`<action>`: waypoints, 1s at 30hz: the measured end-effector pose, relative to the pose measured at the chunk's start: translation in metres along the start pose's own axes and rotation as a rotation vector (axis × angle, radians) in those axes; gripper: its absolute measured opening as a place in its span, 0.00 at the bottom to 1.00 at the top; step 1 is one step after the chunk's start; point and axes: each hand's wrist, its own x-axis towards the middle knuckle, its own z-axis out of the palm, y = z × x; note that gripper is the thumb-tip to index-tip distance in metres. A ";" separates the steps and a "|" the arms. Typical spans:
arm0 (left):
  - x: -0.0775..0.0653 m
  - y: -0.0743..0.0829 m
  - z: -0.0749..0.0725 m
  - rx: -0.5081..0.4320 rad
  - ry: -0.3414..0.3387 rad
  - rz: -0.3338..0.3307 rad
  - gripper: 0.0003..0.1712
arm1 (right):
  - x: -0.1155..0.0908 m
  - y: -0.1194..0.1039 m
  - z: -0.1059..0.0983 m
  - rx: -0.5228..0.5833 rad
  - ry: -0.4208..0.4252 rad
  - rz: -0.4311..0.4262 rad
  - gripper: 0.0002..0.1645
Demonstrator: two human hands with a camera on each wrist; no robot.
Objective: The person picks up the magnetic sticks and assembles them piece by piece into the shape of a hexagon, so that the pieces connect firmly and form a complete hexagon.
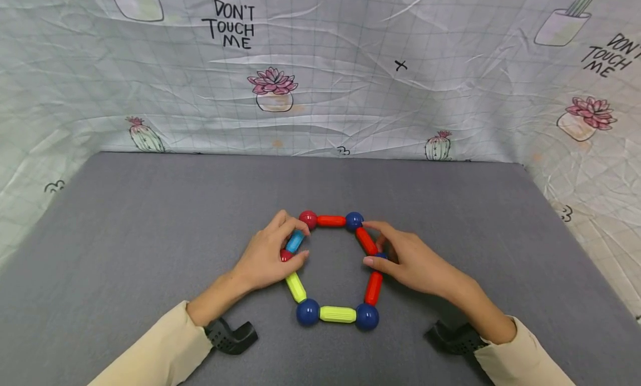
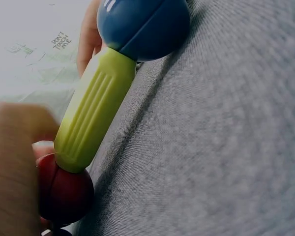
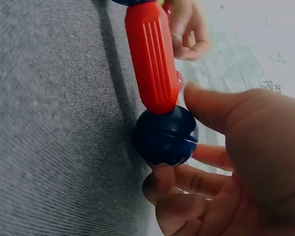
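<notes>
Balls and ribbed rods lie joined in a six-sided ring on the table. My left hand (image 1: 270,252) holds the left corner, its thumb over a red ball (image 1: 286,255) and its index finger reaching past a light blue rod (image 1: 295,241). In the left wrist view, a yellow-green rod (image 2: 94,110) runs from that red ball to a blue ball (image 2: 145,27). My right hand (image 1: 413,261) holds the right corner, with thumb and fingers around a blue ball (image 3: 166,136). A red rod (image 3: 153,59) joins this ball. The right index fingertip is right at the upper blue ball (image 1: 354,221).
Another red ball (image 1: 307,219) and a red rod (image 1: 331,221) form the ring's far side. Two blue balls and a yellow-green rod (image 1: 338,314) form the near side. Grey cloth covers the table (image 1: 165,208); a printed curtain (image 1: 340,85) hangs behind it.
</notes>
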 end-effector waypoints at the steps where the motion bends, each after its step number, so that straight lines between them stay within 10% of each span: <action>1: 0.000 0.001 0.000 0.019 -0.026 -0.002 0.18 | 0.000 0.000 -0.001 -0.002 -0.012 0.003 0.36; 30: 0.000 0.001 -0.002 0.066 -0.089 -0.002 0.24 | -0.001 -0.008 0.012 -0.181 0.135 0.113 0.33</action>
